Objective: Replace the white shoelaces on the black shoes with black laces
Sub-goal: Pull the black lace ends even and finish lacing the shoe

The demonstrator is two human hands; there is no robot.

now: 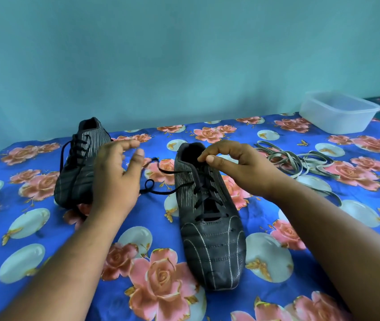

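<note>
black lace ends (161, 181) trail left from the near shoe (210, 218), nearest the open-fingered left hand (115, 174); right hand (235, 165) curls at its collar, grasp unclear.

Left of the near shoe (210, 218), black lace ends (159, 181) and the second shoe (77, 163) obstruct; right, white laces (300, 163).

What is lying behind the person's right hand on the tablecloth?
Behind the right hand lies a loose heap of white laces on the flowered tablecloth, and farther back an open plastic tub. The wrist covers part of the heap; the tub's inside cannot be seen.
</note>
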